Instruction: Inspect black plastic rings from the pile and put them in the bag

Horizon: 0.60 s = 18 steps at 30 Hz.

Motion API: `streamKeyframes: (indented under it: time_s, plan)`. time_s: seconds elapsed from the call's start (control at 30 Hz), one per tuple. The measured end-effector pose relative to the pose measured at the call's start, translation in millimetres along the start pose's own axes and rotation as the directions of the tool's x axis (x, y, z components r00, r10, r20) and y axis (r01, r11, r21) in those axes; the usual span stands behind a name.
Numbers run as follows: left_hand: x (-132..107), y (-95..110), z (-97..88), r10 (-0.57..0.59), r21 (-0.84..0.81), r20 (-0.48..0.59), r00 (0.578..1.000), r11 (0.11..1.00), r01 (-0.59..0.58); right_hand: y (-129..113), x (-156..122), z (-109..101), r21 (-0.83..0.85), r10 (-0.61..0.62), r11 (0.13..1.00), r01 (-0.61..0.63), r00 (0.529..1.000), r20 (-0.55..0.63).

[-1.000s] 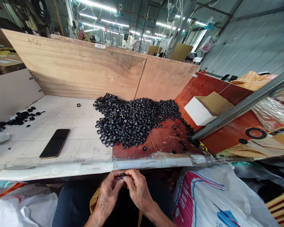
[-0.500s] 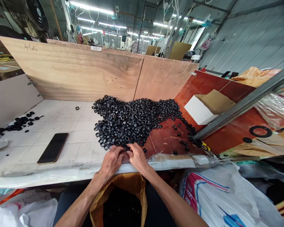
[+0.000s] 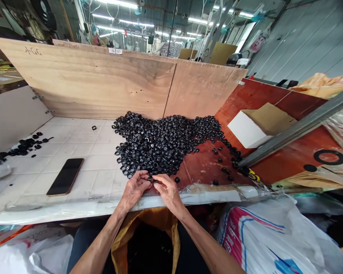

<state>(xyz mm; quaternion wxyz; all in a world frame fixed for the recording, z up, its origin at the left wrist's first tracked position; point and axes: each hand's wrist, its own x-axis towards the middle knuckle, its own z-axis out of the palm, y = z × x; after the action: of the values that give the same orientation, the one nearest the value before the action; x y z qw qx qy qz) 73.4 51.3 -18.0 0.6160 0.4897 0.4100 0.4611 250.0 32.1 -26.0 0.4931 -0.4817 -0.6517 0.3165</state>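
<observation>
A large heap of small black plastic rings (image 3: 157, 140) lies on the worktop in front of me. At its near edge my left hand (image 3: 135, 191) is closed in a pinch on a small black ring (image 3: 150, 180). Close beside it, my right hand (image 3: 168, 191) also pinches, with a small black piece (image 3: 155, 181) at its fingertips, partly hidden by the fingers. The two hands' fingertips nearly meet. Below them an orange-brown sack (image 3: 143, 217) hangs open between my legs, its inside dark.
A phone (image 3: 65, 177) lies left on the worktop (image 3: 97, 163), with a smaller group of black pieces (image 3: 25, 146) beyond. Wooden boards (image 3: 108, 83) wall the back. At right are a white carton (image 3: 246, 131), a slanting metal bar (image 3: 297, 125) and a white sack (image 3: 263, 236).
Both hands have drawn back slightly from the heap's edge and their fingertips have lifted, showing black pieces between them. The camera view has shifted a little.
</observation>
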Motion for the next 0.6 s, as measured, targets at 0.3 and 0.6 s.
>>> streamKeyframes:
  time_s: [0.3,0.6]
  plan:
    - [-5.7,2.0,0.2,0.039,-0.121,0.092,0.995,0.992,-0.028,-13.4,-6.6,-1.7,0.116,0.051,0.992,-0.045,0.997,-0.055]
    - [-5.9,0.2,-0.8,0.124,-0.095,0.051,0.991,0.988,-0.119,-21.3,-4.8,-1.9,0.079,-0.007,0.997,0.012,0.998,-0.064]
